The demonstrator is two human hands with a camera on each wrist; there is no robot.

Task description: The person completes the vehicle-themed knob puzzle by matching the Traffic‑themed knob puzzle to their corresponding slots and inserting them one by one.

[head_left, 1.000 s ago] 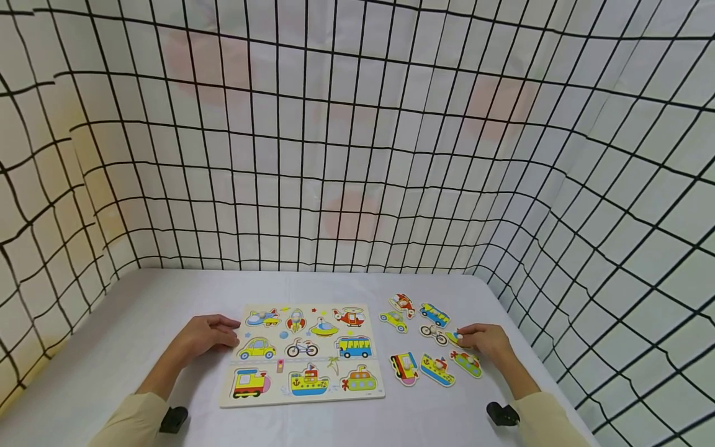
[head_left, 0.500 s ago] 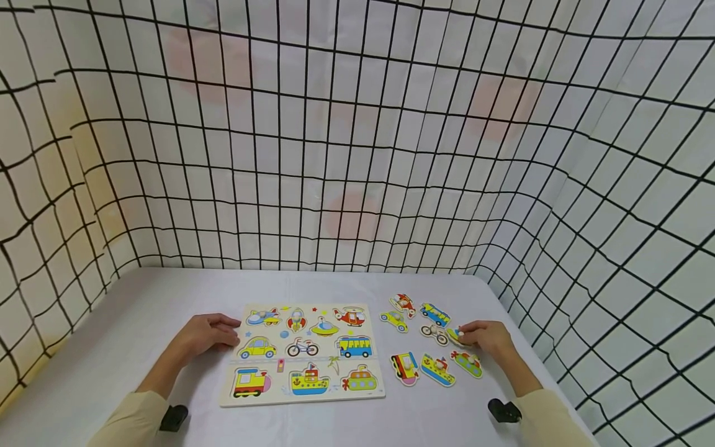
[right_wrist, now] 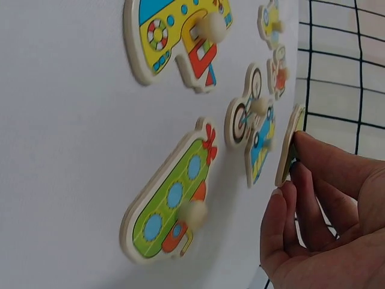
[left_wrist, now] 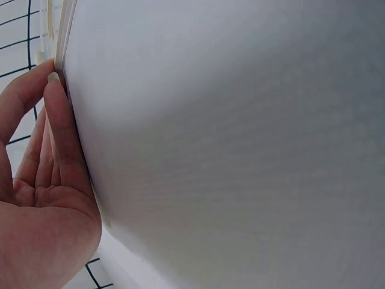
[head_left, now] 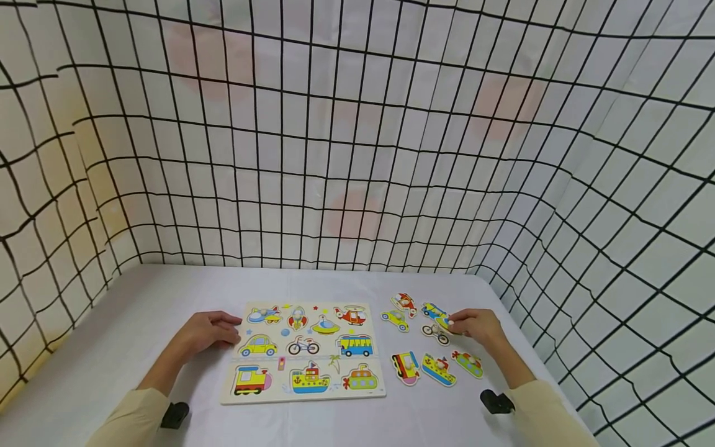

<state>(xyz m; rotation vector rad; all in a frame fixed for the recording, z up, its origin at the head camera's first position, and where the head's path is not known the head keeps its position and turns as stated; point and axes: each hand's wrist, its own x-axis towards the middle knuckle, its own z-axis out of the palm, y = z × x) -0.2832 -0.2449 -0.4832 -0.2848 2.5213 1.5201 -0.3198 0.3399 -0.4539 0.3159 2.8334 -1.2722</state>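
Note:
My left hand (head_left: 208,335) rests at the left edge of a wooden puzzle board (head_left: 282,395) printed with vehicles. In the left wrist view its thumb and fingers (left_wrist: 63,126) lie fairly straight, tips against the board's edge. My right hand (head_left: 479,326) pinches a small yellow-and-green puzzle piece (right_wrist: 290,147) between thumb and fingers, raised off the table and tilted. Just beside it are the bicycle piece (head_left: 434,334) and the bus piece (head_left: 432,310), which the held piece partly covers in the head view. The submarine piece (right_wrist: 174,198) lies nearer in the right wrist view.
Other loose knobbed pieces lie right of the board: a helicopter (head_left: 403,304), a car (head_left: 395,320), a train (head_left: 405,367) and a ship (head_left: 438,370). Black-grid white curtains (head_left: 357,155) surround the white table (head_left: 313,428) at the back and sides.
My right hand has lifted the yellow-and-green piece and moved it up and slightly left in the head view, toward the bus piece. The left hand stays at the board's edge.

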